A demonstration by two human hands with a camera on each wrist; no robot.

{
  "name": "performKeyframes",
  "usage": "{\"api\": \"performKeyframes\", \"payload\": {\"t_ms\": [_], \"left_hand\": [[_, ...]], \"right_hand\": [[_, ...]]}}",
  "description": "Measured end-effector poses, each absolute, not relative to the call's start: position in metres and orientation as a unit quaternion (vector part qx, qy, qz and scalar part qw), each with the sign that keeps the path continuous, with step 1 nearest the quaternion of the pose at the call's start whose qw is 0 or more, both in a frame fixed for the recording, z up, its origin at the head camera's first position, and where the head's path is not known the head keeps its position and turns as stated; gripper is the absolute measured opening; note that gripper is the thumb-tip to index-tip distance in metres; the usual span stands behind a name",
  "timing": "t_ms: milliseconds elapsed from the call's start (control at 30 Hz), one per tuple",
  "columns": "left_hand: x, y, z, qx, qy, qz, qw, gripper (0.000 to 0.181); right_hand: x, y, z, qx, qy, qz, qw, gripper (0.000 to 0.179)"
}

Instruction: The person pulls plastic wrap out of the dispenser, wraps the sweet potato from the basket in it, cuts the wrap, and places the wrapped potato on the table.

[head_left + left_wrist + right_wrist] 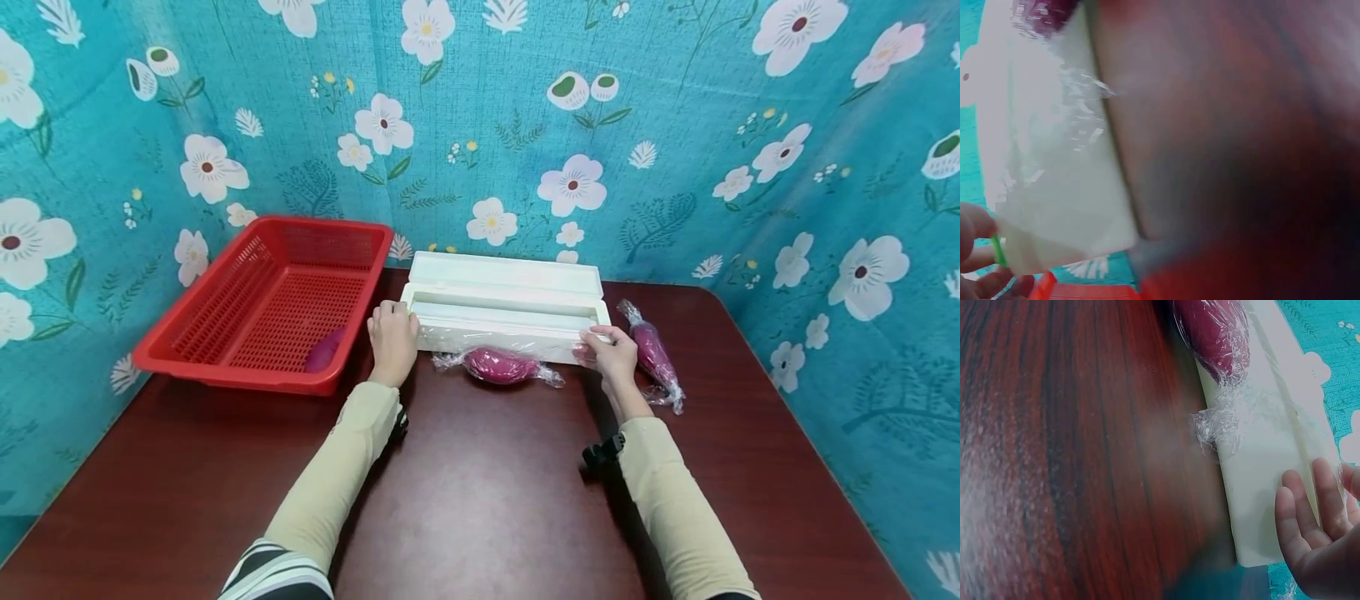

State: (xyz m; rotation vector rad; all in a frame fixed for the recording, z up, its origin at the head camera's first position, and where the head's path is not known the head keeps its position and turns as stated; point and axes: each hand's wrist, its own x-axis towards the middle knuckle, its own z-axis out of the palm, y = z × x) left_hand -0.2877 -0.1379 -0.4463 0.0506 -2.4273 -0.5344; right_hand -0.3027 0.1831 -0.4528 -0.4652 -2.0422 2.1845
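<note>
A white cling film dispenser box (510, 329) stands at the back of the table, lid raised, with a roll (502, 315) inside. Clear film (1085, 119) hangs over its front. My left hand (393, 340) grips the box's left end, fingers by a green tab (999, 251). At the right front, my right hand (613, 354) pinches the film between thumb and fingers, its fingers (1297, 503) along the box front. Right before the box lies a film-wrapped purple vegetable (501, 367), shaped like a sweet potato, its ends twisted. Another wrapped one (652, 354) lies right of my right hand.
A red plastic basket (247, 373) stands left of my left hand, with an unwrapped purple vegetable (325, 350) in its near right corner. Behind the dark wooden table (487, 483) hangs a teal floral cloth (480, 125). Both wrists carry black camera mounts.
</note>
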Motion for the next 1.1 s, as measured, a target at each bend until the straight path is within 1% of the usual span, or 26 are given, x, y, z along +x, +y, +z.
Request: {"api": "performKeyframes", "payload": {"t_ms": [133,167,233,333,433,533,633,733,800,867,933,1033,1100], "left_hand": [[-0.283,-0.133,-0.434,0.046,-0.938,-0.192,0.284,0.031],[-0.28,-0.131,-0.431,0.048,-0.94,-0.192,0.278,0.033],[-0.276,-0.127,-0.424,0.037,-0.939,-0.191,0.283,0.036],[-0.269,-0.12,-0.415,-0.002,-0.936,-0.177,0.303,0.029],[-0.263,-0.117,-0.41,-0.05,-0.935,-0.168,0.307,0.017],[-0.257,-0.115,-0.411,-0.084,-0.941,-0.179,0.276,0.009],[-0.253,-0.114,-0.415,-0.11,-0.951,-0.185,0.223,0.008],[-0.25,-0.113,-0.419,-0.145,-0.956,-0.181,0.177,0.009],[-0.249,-0.111,-0.421,-0.171,-0.957,-0.169,0.16,0.009],[-0.247,-0.109,-0.422,-0.191,-0.958,-0.153,0.152,0.009],[-0.247,-0.107,-0.423,-0.205,-0.958,-0.133,0.148,0.009],[-0.248,-0.104,-0.426,-0.215,-0.96,-0.109,0.14,0.011],[-0.249,-0.102,-0.429,-0.22,-0.961,-0.099,0.133,0.009]], "right_hand": [[-0.299,0.187,-0.446,-0.141,-0.686,0.714,0.013,0.021],[-0.297,0.188,-0.442,-0.134,-0.692,0.709,0.001,0.026],[-0.294,0.19,-0.438,-0.118,-0.698,0.706,-0.024,0.037],[-0.291,0.192,-0.431,-0.088,-0.695,0.712,-0.053,0.055],[-0.29,0.193,-0.424,-0.061,-0.681,0.725,-0.084,0.063],[-0.289,0.197,-0.419,-0.05,-0.654,0.747,-0.112,0.059],[-0.288,0.202,-0.415,-0.054,-0.612,0.778,-0.132,0.043],[-0.286,0.206,-0.415,-0.05,-0.595,0.791,-0.134,0.025],[-0.284,0.207,-0.418,-0.03,-0.617,0.776,-0.131,0.016],[-0.281,0.207,-0.422,-0.007,-0.66,0.741,-0.123,0.012],[-0.278,0.207,-0.426,0.011,-0.705,0.699,-0.115,0.014],[-0.275,0.206,-0.431,0.019,-0.766,0.633,-0.106,0.031],[-0.274,0.206,-0.435,0.021,-0.79,0.603,-0.112,0.042]]}}
